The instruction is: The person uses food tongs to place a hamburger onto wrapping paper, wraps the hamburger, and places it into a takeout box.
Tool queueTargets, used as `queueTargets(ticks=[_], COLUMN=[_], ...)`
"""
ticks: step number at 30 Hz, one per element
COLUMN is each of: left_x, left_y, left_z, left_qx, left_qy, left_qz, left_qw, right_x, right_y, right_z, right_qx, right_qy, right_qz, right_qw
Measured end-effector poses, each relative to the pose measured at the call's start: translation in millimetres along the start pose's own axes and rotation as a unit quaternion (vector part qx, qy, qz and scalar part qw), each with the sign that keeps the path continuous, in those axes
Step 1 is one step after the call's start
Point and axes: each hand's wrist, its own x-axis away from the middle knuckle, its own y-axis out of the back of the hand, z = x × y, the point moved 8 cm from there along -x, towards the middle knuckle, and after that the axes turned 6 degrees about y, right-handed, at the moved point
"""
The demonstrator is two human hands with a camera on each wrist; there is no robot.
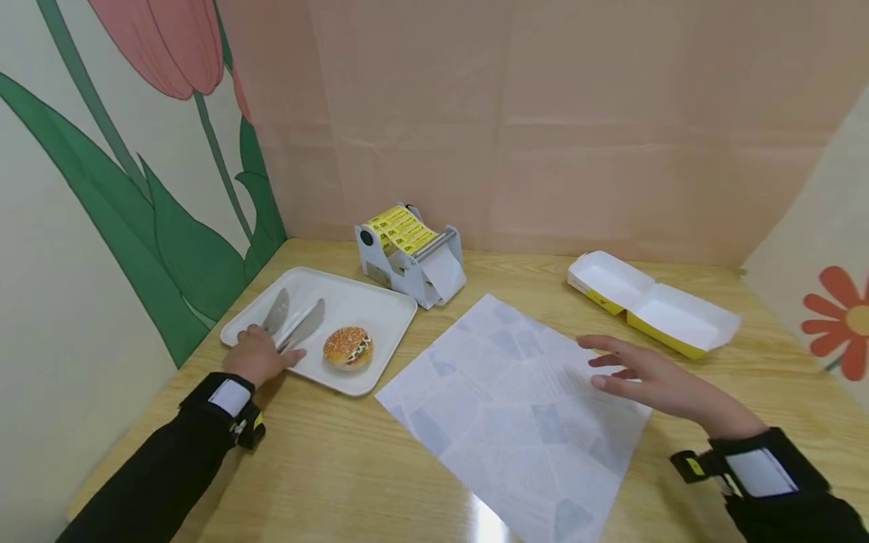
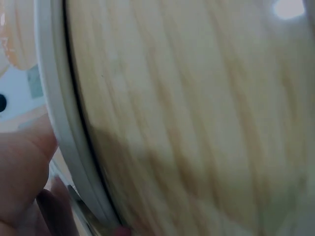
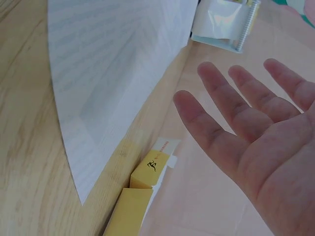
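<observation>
My left hand (image 1: 258,358) is at the near left edge of a white tray (image 1: 390,302), its fingers and thumb around the handle end of metal tongs (image 1: 308,323). The tongs lie on the tray with their two broad blades apart. In the left wrist view, the hand (image 2: 22,177) is beside the tray's rim (image 2: 61,113) and partly hides the tongs. A sesame-bun burger (image 1: 348,348) sits on the tray, right of the tongs. My right hand (image 1: 652,377) hovers over the right part of a printed wrapping paper sheet (image 1: 502,407), fingers spread, holding nothing.
Behind the tray stands a label dispenser (image 1: 410,256) with a roll of yellow labels. At the back right, an unfolded yellow-and-white burger box (image 1: 679,313) lies with its inside up. A pink sheet (image 1: 543,136) covers the wall behind the wooden table (image 1: 326,467).
</observation>
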Motion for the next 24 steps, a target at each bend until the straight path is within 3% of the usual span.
queueTargets(ticks=[9,16,20,24], left_x=[-3.8,-11.5,-9.8,0.3], left_y=[1.5,5.0,15.5,28.8], left_z=[-2.7,-6.4,-10.9,-16.6], left_qx=[0.005,0.058,0.062,0.066], left_qy=[-0.031,-0.068,-0.092,-0.123], left_qz=[0.009,0.027,0.025,0.018], left_qw=[0.9995,0.9956,0.9935,0.9901], right_x=[-2.0,2.8,3.3,0.7], right_y=[-9,-5,-4,-7], right_z=[-8,-13,-15,-14], right_qx=[-0.013,0.012,0.013,0.012], right_qy=[-0.024,-0.030,-0.033,-0.026], right_qz=[0.021,0.024,0.023,0.022], right_qw=[0.9994,0.9992,0.9991,0.9994])
